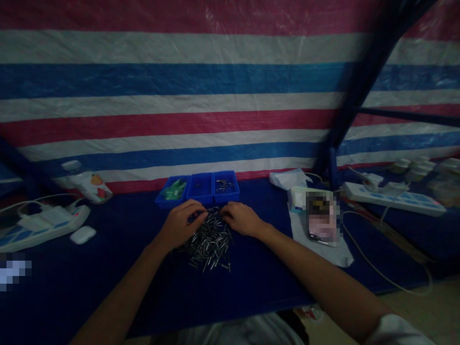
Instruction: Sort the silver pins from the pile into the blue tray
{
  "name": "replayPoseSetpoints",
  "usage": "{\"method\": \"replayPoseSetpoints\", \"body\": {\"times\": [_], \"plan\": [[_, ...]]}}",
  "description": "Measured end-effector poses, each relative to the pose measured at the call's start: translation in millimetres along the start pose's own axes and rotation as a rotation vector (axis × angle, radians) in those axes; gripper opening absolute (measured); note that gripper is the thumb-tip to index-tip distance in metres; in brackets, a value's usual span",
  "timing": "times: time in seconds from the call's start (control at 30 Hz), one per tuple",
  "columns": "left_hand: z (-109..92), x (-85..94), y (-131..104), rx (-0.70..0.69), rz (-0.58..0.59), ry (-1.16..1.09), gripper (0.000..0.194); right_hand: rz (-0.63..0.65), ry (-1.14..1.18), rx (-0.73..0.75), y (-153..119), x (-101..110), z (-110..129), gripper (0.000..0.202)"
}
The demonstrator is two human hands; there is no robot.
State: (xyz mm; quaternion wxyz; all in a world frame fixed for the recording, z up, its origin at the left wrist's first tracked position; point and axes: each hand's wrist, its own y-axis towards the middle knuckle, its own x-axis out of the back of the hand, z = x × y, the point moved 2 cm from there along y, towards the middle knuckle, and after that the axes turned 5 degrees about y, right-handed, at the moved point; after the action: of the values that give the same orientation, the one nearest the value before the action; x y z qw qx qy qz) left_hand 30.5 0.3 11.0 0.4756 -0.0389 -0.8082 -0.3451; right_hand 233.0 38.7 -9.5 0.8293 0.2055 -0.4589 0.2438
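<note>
Pinching fingers (201, 210) amid metal pins (210, 242)

No readable text, brand, number or sign is to be made out anywhere. The bottle (94, 186) at the left carries a picture label, but its lettering cannot be read, and the power strips (393, 197) show no legible marking.

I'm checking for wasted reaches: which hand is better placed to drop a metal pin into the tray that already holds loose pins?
Probably the right hand. It rests on the pin pile just below the rightmost blue tray, which holds loose pins. The left hand sits below the tray with green parts, farther away.
</note>
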Motion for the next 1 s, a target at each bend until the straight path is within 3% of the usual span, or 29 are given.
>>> {"method": "replayPoseSetpoints", "body": {"times": [0.33,0.47,0.63,0.77,1.0], "plan": [[3.0,-2.6,-0.6,-0.004,0.012,0.007,0.02,-0.138,0.06,0.079,2.0,-1.5,-1.0,0.028],[4.1,-4.1,-0.6,0.043,0.077,0.016,0.021,-0.201,0.145,0.088,2.5,1.4,-0.5,0.022],[5.5,-7.3,-1.0,0.073,0.155,0.032,0.022,-0.247,0.408,0.105,4.8,2.6,0.4,0.037],[4.6,-7.4,-0.5,0.076,0.166,0.038,0.022,-0.293,0.683,0.065,8.5,3.3,0.5,0.024],[4.7,-6.9,-0.5,0.076,0.175,0.049,0.021,-0.37,1.018,-0.027,13.1,9.9,-2.4,0.031]]}}
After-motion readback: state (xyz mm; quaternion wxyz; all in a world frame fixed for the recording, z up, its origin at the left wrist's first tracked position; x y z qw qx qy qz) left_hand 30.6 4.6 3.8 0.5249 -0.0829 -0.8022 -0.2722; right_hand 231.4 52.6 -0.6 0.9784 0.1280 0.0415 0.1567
